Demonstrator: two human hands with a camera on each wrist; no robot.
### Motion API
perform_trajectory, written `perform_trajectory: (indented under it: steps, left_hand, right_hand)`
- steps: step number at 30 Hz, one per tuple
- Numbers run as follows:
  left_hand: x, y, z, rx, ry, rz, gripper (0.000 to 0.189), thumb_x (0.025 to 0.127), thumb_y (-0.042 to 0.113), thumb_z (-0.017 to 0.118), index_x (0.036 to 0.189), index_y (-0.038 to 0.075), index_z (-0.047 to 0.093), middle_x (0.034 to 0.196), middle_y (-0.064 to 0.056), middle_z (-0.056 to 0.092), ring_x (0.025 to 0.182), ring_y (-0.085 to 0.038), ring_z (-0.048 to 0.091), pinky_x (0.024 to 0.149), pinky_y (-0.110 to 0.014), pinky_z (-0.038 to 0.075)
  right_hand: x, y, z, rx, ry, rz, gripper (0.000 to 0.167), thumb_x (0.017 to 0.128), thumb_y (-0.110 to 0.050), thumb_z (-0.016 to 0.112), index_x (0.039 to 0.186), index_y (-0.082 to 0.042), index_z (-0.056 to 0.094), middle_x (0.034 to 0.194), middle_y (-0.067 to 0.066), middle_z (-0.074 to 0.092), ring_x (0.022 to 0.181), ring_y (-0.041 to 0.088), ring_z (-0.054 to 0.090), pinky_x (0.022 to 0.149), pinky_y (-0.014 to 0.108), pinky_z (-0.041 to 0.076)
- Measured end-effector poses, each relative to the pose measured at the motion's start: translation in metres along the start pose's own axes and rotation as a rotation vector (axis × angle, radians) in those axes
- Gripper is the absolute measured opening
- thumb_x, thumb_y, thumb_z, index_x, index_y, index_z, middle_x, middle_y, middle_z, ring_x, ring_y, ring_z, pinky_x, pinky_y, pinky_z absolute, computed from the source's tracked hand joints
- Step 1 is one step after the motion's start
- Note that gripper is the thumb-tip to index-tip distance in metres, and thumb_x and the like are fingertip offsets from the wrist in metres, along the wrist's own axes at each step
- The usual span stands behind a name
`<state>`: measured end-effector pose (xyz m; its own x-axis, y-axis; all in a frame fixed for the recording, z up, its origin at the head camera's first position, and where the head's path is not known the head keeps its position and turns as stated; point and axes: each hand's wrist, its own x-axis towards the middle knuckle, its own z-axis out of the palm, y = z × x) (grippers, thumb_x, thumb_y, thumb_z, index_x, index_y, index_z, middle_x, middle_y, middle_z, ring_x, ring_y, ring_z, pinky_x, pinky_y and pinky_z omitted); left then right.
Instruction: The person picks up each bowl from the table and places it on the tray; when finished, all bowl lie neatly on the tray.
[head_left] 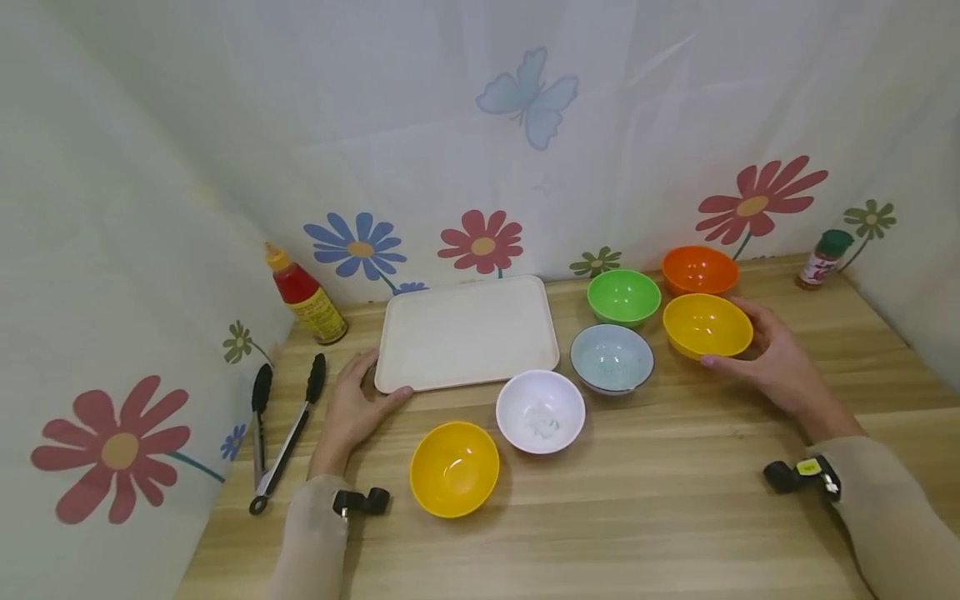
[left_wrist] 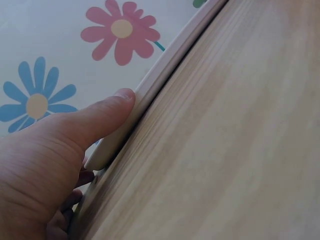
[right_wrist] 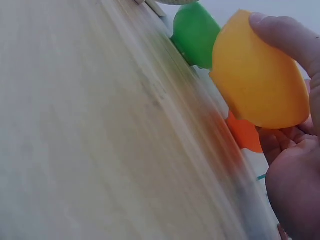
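Head view: R hand (head_left: 784, 367) grasps a yellow bowl (head_left: 705, 325) by its side; L hand (head_left: 354, 410) grips the nearest corner of the tray (head_left: 468, 333). Step in hand's prob. lifting or shifting that bowl; next move calls for a level hold, clear of the orange bowl (head_left: 701, 271) & green bowl (head_left: 624, 298) beyond R hand. Bowl's glossy, upright, seemingly empty.

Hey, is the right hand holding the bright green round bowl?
No, the right hand grips a round yellow bowl; the bright green round bowl stands untouched.
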<state>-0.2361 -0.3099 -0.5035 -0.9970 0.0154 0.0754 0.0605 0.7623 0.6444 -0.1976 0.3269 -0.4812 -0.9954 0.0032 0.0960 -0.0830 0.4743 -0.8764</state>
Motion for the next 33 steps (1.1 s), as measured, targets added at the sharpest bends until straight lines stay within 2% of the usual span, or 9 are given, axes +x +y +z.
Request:
perform_trajectory:
  steps: [4,6,8,11,19,26,33]
  left_hand:
    - [0.0,0.001,0.0,-0.012,-0.009,-0.01,0.107,0.089,0.061,0.091,0.172,0.014,0.042,0.18,-0.02,0.033,0.168,-0.045,0.024,0.137,-0.068,0.02]
    - [0.0,0.001,0.0,-0.012,-0.005,-0.01,0.107,0.089,0.061,0.091,0.172,0.015,0.043,0.18,-0.019,0.034,0.168,-0.045,0.024,0.137,-0.068,0.02]
    - [0.001,0.002,0.001,-0.009,-0.005,-0.004,0.107,0.088,0.062,0.091,0.172,0.015,0.044,0.18,-0.018,0.035,0.168,-0.045,0.025,0.137,-0.068,0.021]
    - [0.002,0.002,0.001,-0.005,-0.003,-0.003,0.107,0.088,0.062,0.091,0.172,0.015,0.044,0.18,-0.018,0.035,0.168,-0.045,0.025,0.137,-0.068,0.02]
    - [0.0,0.0,0.0,-0.005,-0.01,-0.017,0.108,0.088,0.063,0.091,0.172,0.014,0.043,0.18,-0.019,0.033,0.169,-0.045,0.023,0.137,-0.068,0.019]
    - [-0.001,0.002,-0.001,-0.001,-0.001,-0.017,0.108,0.088,0.063,0.09,0.172,0.014,0.043,0.18,-0.018,0.034,0.169,-0.044,0.022,0.138,-0.067,0.019]
    - [-0.002,0.002,-0.001,0.002,0.0,-0.013,0.107,0.089,0.06,0.091,0.171,0.012,0.043,0.18,-0.019,0.034,0.168,-0.044,0.025,0.138,-0.066,0.021]
  right_hand:
    - [-0.002,-0.005,-0.001,0.011,0.015,0.0,0.101,0.1,-0.029,0.088,0.177,-0.011,0.023,0.177,0.025,0.031,0.158,0.048,0.031,0.141,0.056,0.018]
    - [-0.001,-0.007,-0.001,0.015,0.017,0.016,0.101,0.1,-0.03,0.088,0.177,-0.015,0.024,0.178,0.021,0.032,0.158,0.044,0.032,0.139,0.037,0.025]
    - [0.0,-0.01,-0.002,0.039,0.018,0.015,0.1,0.1,-0.028,0.088,0.177,-0.018,0.025,0.179,0.019,0.032,0.159,0.04,0.033,0.134,0.022,0.029]
    - [0.002,-0.017,-0.004,0.052,0.023,-0.007,0.099,0.1,-0.021,0.087,0.177,-0.018,0.026,0.178,0.016,0.033,0.158,0.035,0.035,0.118,0.004,0.035]
    - [0.019,-0.05,0.001,0.012,0.047,-0.1,0.1,0.097,-0.022,0.091,0.176,-0.02,0.03,0.174,0.011,0.04,0.158,0.032,0.041,0.114,0.005,0.04]
    - [0.034,-0.077,0.008,0.069,0.021,-0.168,0.098,0.095,-0.018,0.092,0.174,-0.026,0.036,0.169,0.005,0.047,0.145,0.018,0.05,0.11,0.006,0.046]
    - [0.052,-0.101,0.022,0.143,-0.033,-0.238,0.09,0.095,-0.009,0.091,0.17,-0.02,0.042,0.162,0.005,0.052,0.139,0.014,0.054,0.108,0.008,0.05]
